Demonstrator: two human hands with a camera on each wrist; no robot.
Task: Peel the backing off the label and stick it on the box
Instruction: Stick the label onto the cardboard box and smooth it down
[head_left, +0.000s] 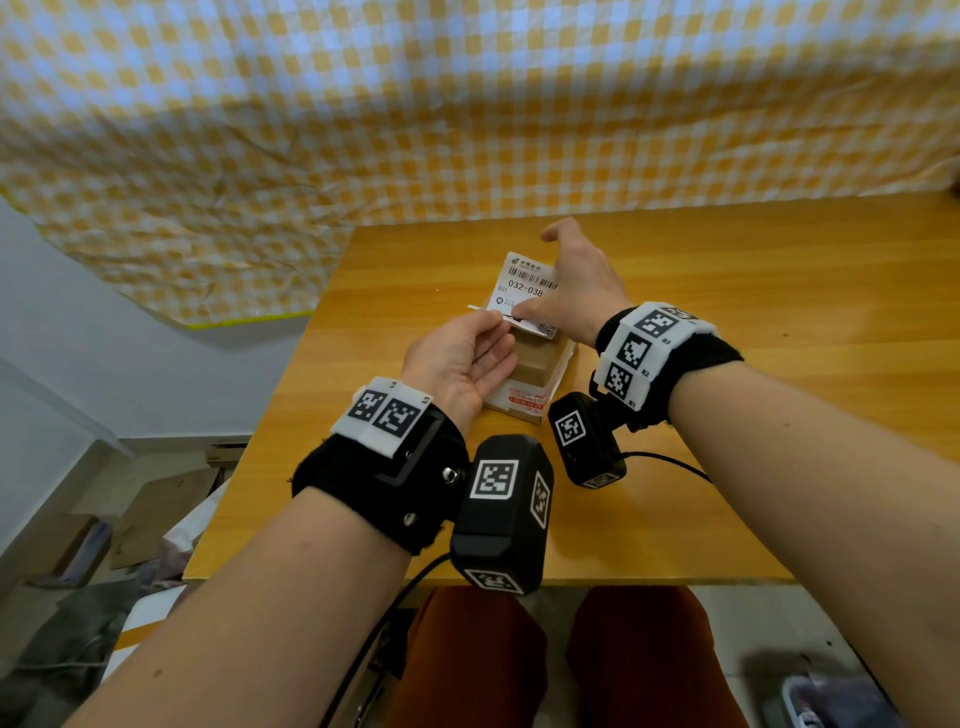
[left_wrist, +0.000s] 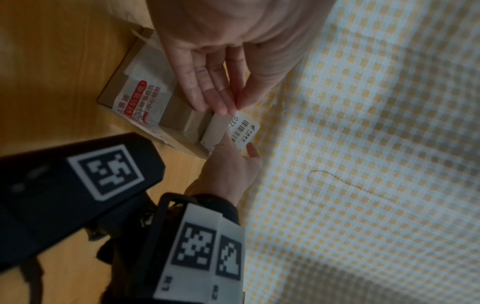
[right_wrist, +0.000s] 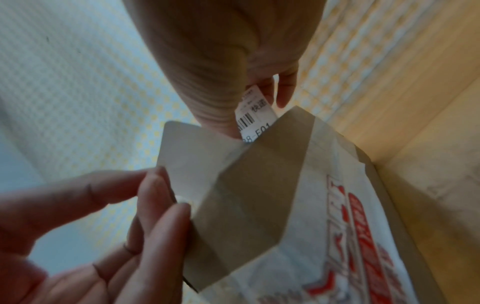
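Soft, even indoor light in the head view; both wrist views dimmer and blurred.

From the head view we see bright, diffuse light with only faint shadows under the hands on the wooden table (head_left: 727, 312), whose surface shows a mild sheen. Straight lines bow toward the edges, and the checkered cloth (head_left: 467, 104) curves with the wide lens. In the left wrist view we see a darker, grainy picture; the label (left_wrist: 242, 127) stays readable, while the near wrist band blurs. In the right wrist view everything is soft, the box (right_wrist: 298, 205) smeared, the printed label hazy and the nearest fingers out of focus.
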